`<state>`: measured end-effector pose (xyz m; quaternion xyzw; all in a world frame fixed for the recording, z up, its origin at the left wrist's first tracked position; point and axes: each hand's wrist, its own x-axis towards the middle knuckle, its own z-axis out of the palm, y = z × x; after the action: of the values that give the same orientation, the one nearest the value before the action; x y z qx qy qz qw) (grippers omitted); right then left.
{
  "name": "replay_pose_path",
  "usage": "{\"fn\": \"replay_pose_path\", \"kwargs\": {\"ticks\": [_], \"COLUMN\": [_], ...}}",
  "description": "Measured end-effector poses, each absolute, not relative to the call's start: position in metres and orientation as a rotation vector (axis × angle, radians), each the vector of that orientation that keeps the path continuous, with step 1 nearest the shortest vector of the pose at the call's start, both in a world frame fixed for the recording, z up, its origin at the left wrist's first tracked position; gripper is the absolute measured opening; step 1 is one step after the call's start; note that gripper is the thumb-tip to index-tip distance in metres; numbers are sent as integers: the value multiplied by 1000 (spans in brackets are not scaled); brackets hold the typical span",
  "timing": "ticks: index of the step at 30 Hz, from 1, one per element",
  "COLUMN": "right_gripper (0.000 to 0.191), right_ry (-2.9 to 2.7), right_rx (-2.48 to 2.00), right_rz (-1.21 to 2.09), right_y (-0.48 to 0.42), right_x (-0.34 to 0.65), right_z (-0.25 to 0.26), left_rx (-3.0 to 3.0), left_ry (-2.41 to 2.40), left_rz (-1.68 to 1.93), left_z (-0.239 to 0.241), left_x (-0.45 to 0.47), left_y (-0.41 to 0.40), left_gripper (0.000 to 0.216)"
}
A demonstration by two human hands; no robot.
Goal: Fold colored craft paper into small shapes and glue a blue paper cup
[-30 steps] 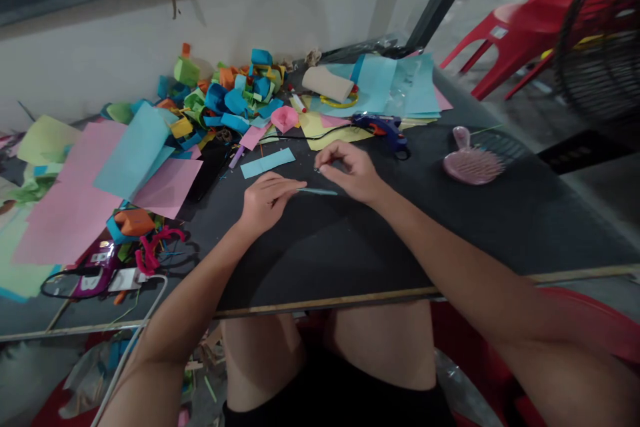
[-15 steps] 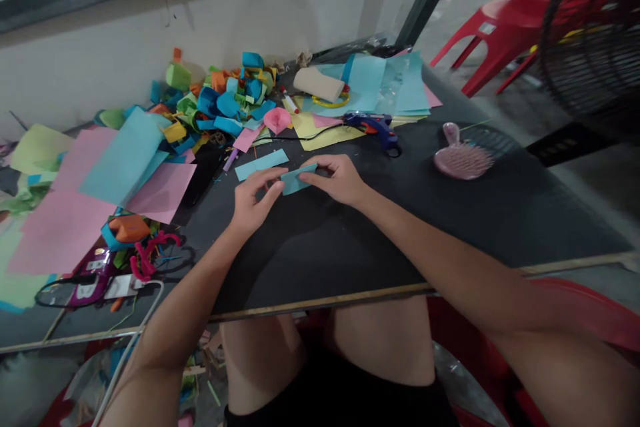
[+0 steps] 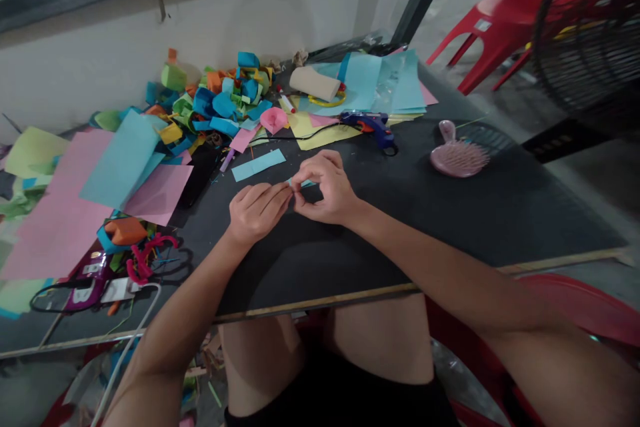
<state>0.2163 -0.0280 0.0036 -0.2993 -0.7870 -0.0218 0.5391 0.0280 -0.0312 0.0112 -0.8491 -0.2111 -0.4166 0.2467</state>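
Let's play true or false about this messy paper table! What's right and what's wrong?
1. The left hand and right hand both pinch a small blue paper. True.
2. The pink hairbrush lies left of the hands. False: the hairbrush lies to their right.
3. A blue glue gun lies on the table beyond the hands. True.
4. The chairs behind are green. False: the chairs are red.

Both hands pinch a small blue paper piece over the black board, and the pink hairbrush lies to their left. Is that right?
No. In the head view the pink hairbrush lies to the right of the hands, not their left. The left hand and right hand do pinch a small blue paper piece over the black board.
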Motion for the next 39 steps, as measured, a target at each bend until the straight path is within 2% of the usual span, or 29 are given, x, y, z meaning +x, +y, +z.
{"fn": "replay_pose_path", "kwargs": {"ticks": [9, 21, 25, 27, 30, 34, 37, 39], "right_gripper": [37, 39, 37, 36, 40, 55, 34, 24], "right_ry": [-1881, -1878, -1800, -1753, -1721, -1722, -1694, -1663], "right_rx": [-678, -795, -898, -893, -816, -769, -916, -1005], "right_rz": [-118, -140, -175, -104, 204, 703, 871, 691], "right_y": [-25, -7, 9, 11, 7, -4, -9, -11], "right_x": [219, 241, 265, 270, 261, 234, 223, 223], "right_z": [6, -2, -2, -2, -4, -12, -12, -7], "left_rx": [-2363, -2261, -2282, -2326, -2383, -2282, -2179, -2236], "left_ry": [-562, -625, -698, -702, -779, -1383, -1689, -1639], "left_rz": [-1133, -1103, -1210, -1312, -1451, -1903, -2204, -2172], "left_z": [8, 17, 12, 10, 8, 1, -4, -4], "left_x": [26, 27, 19, 17, 20, 31, 34, 33], "left_y": [-29, -32, -26, -23, -22, -22, -21, -20], "left_gripper": [19, 11, 14, 14, 9, 20, 31, 31]}}
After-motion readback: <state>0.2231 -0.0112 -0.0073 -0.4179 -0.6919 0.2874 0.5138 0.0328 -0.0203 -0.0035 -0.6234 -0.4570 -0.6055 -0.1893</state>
